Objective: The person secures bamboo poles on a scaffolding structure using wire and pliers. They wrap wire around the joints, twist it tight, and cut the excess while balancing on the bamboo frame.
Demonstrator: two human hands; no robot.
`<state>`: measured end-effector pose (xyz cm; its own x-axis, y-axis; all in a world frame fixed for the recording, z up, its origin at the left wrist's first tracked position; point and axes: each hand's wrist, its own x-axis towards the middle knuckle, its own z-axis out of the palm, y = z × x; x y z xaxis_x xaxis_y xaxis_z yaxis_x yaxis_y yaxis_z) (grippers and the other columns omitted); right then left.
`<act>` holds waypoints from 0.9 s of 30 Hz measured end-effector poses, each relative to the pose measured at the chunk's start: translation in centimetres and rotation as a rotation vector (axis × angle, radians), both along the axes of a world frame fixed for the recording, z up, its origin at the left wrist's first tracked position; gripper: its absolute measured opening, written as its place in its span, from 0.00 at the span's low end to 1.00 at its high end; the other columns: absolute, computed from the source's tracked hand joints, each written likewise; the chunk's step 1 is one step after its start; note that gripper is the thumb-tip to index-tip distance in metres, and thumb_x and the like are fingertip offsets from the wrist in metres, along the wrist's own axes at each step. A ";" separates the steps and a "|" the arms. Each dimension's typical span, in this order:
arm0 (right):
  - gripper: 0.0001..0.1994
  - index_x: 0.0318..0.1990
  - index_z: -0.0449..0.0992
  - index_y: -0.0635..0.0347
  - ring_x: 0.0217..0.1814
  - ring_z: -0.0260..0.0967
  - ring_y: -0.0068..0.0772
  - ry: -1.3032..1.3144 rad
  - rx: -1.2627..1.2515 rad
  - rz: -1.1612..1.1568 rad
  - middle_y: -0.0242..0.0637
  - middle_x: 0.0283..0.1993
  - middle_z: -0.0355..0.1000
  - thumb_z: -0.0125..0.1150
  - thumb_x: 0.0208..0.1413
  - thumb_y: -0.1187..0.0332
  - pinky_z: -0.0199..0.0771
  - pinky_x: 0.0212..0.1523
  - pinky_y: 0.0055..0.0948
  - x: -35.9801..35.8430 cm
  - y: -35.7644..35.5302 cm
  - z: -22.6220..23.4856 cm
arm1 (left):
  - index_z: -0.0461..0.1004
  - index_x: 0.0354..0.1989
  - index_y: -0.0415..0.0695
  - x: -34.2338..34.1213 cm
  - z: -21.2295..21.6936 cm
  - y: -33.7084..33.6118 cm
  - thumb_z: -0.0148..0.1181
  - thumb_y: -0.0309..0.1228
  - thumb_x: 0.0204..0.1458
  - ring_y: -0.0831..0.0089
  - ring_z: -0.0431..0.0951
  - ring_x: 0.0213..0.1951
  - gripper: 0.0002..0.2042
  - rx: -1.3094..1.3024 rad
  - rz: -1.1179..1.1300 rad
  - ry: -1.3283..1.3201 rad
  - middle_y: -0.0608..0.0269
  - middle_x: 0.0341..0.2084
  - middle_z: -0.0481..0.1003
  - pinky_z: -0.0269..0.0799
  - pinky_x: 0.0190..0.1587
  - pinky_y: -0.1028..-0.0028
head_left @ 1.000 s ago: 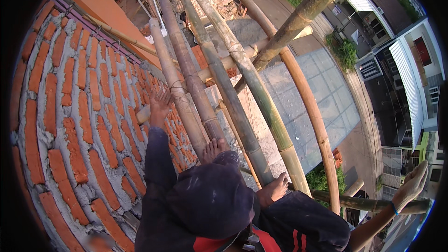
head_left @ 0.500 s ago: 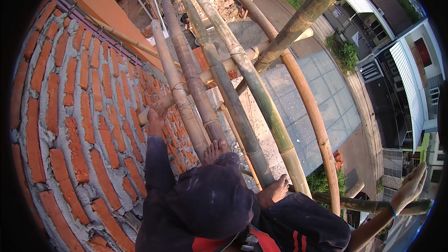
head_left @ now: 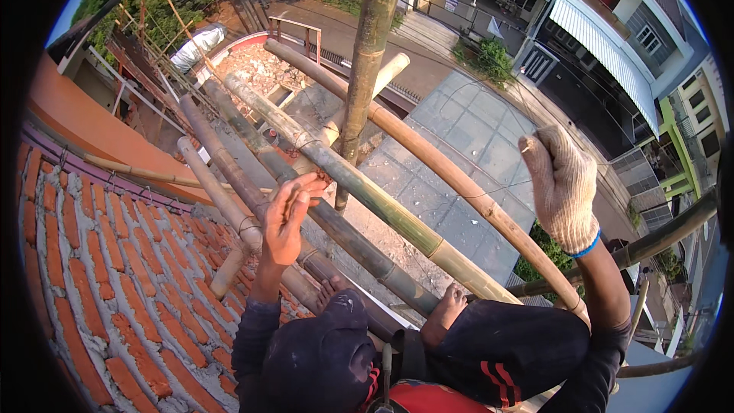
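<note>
My left hand [head_left: 287, 218] is bare and raised over the bamboo poles. Its fingers are stretched out and slightly curled, the thumb apart, with nothing visibly held. On the other side, my right hand [head_left: 562, 187] wears a pale knitted glove and a blue wristband. It is closed in a fist, held up in the air near a brown curved pole [head_left: 474, 195]. A thin dark line runs close to the glove; whether the fist holds it I cannot tell. A green bamboo pole [head_left: 382, 218] and a darker bamboo pole [head_left: 355, 245] lie between my hands. My bare feet [head_left: 451, 306] rest at the poles.
An upright bamboo post [head_left: 365, 69] crosses the poles ahead. A sloping brick wall [head_left: 115, 291] with rough mortar fills the left. Far below lie grey paving [head_left: 459, 145], rubble [head_left: 260, 69] and a road. Another bamboo pole [head_left: 657, 241] runs off to the right.
My left hand has left the bamboo crosspiece by the wall and come up toward the middle. My right hand has risen from the far-right pole and closed. The view has tilted up and turned.
</note>
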<state>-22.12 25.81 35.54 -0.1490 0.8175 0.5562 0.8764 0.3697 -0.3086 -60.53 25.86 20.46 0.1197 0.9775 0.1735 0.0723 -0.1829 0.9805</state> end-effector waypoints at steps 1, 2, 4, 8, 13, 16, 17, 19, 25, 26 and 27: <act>0.08 0.36 0.75 0.58 0.26 0.74 0.51 -0.043 -0.031 0.069 0.44 0.26 0.73 0.66 0.60 0.64 0.73 0.27 0.40 -2.1 0.3 -0.1 | 0.64 0.66 0.33 3.7 1.6 0.5 0.41 0.41 0.73 0.65 0.74 0.59 0.24 -0.022 -0.297 0.005 0.50 0.56 0.75 0.69 0.61 0.65; 0.08 0.36 0.74 0.56 0.25 0.74 0.49 -0.074 0.004 0.132 0.42 0.25 0.73 0.65 0.60 0.64 0.74 0.26 0.40 -4.0 0.4 -0.3 | 0.63 0.67 0.33 7.9 2.7 0.8 0.40 0.42 0.73 0.65 0.72 0.60 0.25 -0.023 -0.452 -0.116 0.51 0.57 0.74 0.67 0.62 0.66; 0.08 0.39 0.73 0.54 0.25 0.76 0.49 -0.113 -0.162 0.233 0.41 0.27 0.75 0.62 0.60 0.61 0.75 0.25 0.42 -6.1 0.3 -0.7 | 0.61 0.66 0.31 12.9 4.7 1.6 0.37 0.43 0.74 0.66 0.69 0.62 0.26 -0.111 -0.623 -0.236 0.53 0.57 0.72 0.63 0.65 0.68; 0.08 0.36 0.71 0.56 0.25 0.74 0.48 -0.026 -0.067 0.148 0.39 0.25 0.71 0.64 0.60 0.65 0.72 0.24 0.41 -5.5 0.1 -2.3 | 0.64 0.64 0.32 18.0 5.6 1.8 0.37 0.40 0.74 0.67 0.69 0.61 0.23 -0.219 -0.470 -0.675 0.54 0.58 0.71 0.62 0.67 0.64; 0.08 0.37 0.73 0.54 0.24 0.74 0.45 -0.152 -0.077 0.292 0.37 0.25 0.71 0.65 0.58 0.64 0.72 0.22 0.41 -3.8 -1.0 -5.5 | 0.65 0.65 0.35 18.0 4.1 1.5 0.41 0.38 0.73 0.65 0.72 0.60 0.21 -0.364 -0.421 -0.796 0.53 0.58 0.73 0.64 0.66 0.63; 0.08 0.36 0.74 0.54 0.24 0.74 0.45 -0.185 -0.177 0.301 0.37 0.25 0.72 0.66 0.57 0.63 0.73 0.23 0.41 -4.1 -1.6 -7.1 | 0.65 0.65 0.36 17.5 3.3 1.9 0.42 0.37 0.73 0.68 0.75 0.50 0.20 -0.366 -0.368 -0.897 0.62 0.44 0.73 0.69 0.61 0.63; 0.08 0.36 0.74 0.54 0.24 0.74 0.45 -0.205 -0.226 0.327 0.37 0.25 0.72 0.66 0.57 0.62 0.73 0.24 0.41 -4.2 -1.7 -7.5 | 0.65 0.65 0.36 17.2 3.2 2.0 0.42 0.36 0.73 0.69 0.75 0.48 0.20 -0.370 -0.323 -0.903 0.65 0.40 0.73 0.70 0.60 0.63; 0.09 0.35 0.75 0.54 0.25 0.75 0.46 -0.220 -0.310 0.354 0.37 0.25 0.72 0.66 0.57 0.61 0.74 0.25 0.42 -4.5 -2.0 -8.2 | 0.65 0.62 0.37 16.7 3.1 2.2 0.44 0.35 0.72 0.74 0.71 0.37 0.17 -0.353 -0.210 -0.938 0.69 0.33 0.67 0.72 0.50 0.67; 0.09 0.40 0.78 0.54 0.31 0.76 0.49 0.046 -0.419 0.494 0.40 0.30 0.75 0.64 0.59 0.60 0.75 0.31 0.42 -3.9 -1.9 -10.0 | 0.66 0.59 0.38 15.6 4.1 2.0 0.46 0.34 0.72 0.79 0.64 0.29 0.14 -0.339 -0.267 -0.962 0.71 0.29 0.63 0.64 0.32 0.76; 0.11 0.41 0.78 0.53 0.32 0.76 0.49 0.061 -0.418 0.533 0.40 0.32 0.76 0.64 0.59 0.58 0.76 0.32 0.42 -3.6 -1.6 -10.1 | 0.67 0.59 0.38 15.5 4.3 1.9 0.46 0.35 0.72 0.83 0.60 0.27 0.15 -0.321 -0.242 -0.901 0.72 0.27 0.61 0.59 0.28 0.80; 0.13 0.42 0.78 0.53 0.34 0.76 0.50 0.097 -0.417 0.585 0.40 0.35 0.76 0.63 0.59 0.55 0.76 0.33 0.42 -3.3 -1.4 -10.1 | 0.68 0.59 0.38 15.4 4.4 1.9 0.45 0.35 0.72 0.83 0.60 0.26 0.15 -0.306 -0.236 -0.875 0.73 0.27 0.61 0.57 0.28 0.81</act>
